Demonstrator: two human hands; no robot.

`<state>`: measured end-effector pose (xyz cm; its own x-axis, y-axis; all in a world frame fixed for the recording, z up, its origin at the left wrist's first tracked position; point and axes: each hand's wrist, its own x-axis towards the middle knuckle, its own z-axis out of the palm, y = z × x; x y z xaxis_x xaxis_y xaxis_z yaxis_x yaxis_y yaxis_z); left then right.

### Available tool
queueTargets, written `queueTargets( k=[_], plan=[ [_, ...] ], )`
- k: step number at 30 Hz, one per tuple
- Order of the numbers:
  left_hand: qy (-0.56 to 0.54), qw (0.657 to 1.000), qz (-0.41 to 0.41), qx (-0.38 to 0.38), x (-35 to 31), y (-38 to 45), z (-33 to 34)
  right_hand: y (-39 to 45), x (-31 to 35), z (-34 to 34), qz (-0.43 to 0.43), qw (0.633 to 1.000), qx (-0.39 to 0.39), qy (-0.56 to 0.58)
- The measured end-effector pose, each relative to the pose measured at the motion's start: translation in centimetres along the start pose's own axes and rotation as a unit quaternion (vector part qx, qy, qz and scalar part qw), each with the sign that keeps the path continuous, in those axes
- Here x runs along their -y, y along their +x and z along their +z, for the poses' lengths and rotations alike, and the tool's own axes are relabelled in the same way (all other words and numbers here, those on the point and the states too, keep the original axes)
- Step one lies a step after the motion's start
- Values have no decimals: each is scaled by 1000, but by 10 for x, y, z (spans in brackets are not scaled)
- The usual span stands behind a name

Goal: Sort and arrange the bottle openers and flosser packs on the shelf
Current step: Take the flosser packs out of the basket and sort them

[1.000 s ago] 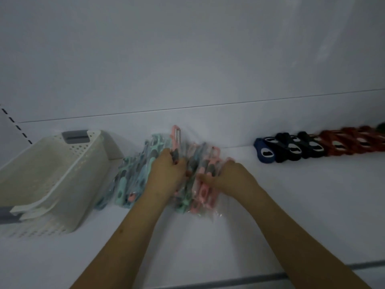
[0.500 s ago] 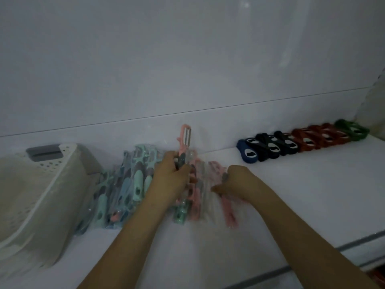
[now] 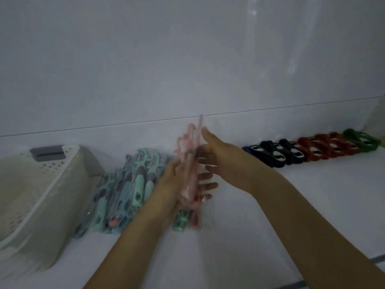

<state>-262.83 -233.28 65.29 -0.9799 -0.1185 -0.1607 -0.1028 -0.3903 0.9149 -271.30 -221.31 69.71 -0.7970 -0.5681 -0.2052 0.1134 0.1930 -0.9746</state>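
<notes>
Pink packs: a thin sheaf of pink flosser packs [image 3: 190, 163] in clear, crinkly film stands nearly upright near the middle of the shelf [image 3: 291, 205], blurred, its foot on the shelf surface.
Left hand: the left hand [image 3: 177, 184] lies flat against the sheaf's left face; its fingers [image 3: 208, 185] show straight through the film, pressing rather than curling.
Right hand: the right hand [image 3: 218, 155] presses the sheaf's right face with a flat palm, thumb pointing up, fingers extended and unclenched.
Teal packs: mint, blue and grey flosser packs [image 3: 129, 190], glossy in plastic, lean in an overlapped fan just left of the hands, towards the shelf's back edge.
Bottle openers: rounded, matt bottle openers [image 3: 312, 151] run in an overlapping row along the back edge to the right corner, navy, then black, rust-red, and green last.
Basket: a cream perforated plastic basket [image 3: 41, 195] with a grey handle sits tilted at the left end.
Shelf and room: smooth white shelf, plain white back wall [image 3: 187, 59] with one thin horizontal seam; dim light.
</notes>
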Motion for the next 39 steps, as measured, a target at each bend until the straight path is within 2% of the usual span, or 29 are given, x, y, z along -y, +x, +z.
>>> queueTargets(
  k=[2,3,6,7,9,11,13,16,18,24,26,28,30,34,36,39],
  plan=[
    [-17,999,38,-25,0,1,-2,1,6,4,-3,988,13,-152],
    [-33,997,53,-47,-1,2,-4,3,5,4,-30,979,-15,-203],
    [-37,988,69,-134,-5,6,-14,13,-11,-4,-125,956,-138,-225],
    [-30,983,80,-162,-6,7,-15,16,-19,-6,-133,943,-171,-252],
    [-41,974,114,-192,-6,8,-17,17,-37,-2,-91,912,-176,-358],
    [-64,970,128,-197,-5,8,-17,14,-52,11,-24,883,-132,-450],
    [-60,968,128,-208,-5,10,-19,16,-62,18,19,869,-93,-485],
    [-40,969,123,-210,-2,10,-23,23,-60,5,66,903,-30,-424],
    [-37,972,120,-200,-2,9,-24,25,-57,-6,88,904,-15,-419],
    [-16,976,119,-180,-2,8,-23,26,-70,-21,69,934,-76,-342],
    [-9,975,122,-183,-2,8,-23,25,-73,-16,58,929,-84,-355],
    [-2,975,121,-184,-1,8,-23,24,-75,-10,43,907,-75,-411],
    [1,976,120,-182,0,8,-25,23,-74,-10,45,909,-61,-411],
    [38,977,121,-173,2,9,-27,14,-62,-17,83,973,-85,-200],
    [47,978,116,-168,3,10,-27,12,-56,-18,20,981,-137,-136],
    [21,980,108,-167,4,11,-25,13,-43,-6,-98,960,-180,-190]
  ],
)
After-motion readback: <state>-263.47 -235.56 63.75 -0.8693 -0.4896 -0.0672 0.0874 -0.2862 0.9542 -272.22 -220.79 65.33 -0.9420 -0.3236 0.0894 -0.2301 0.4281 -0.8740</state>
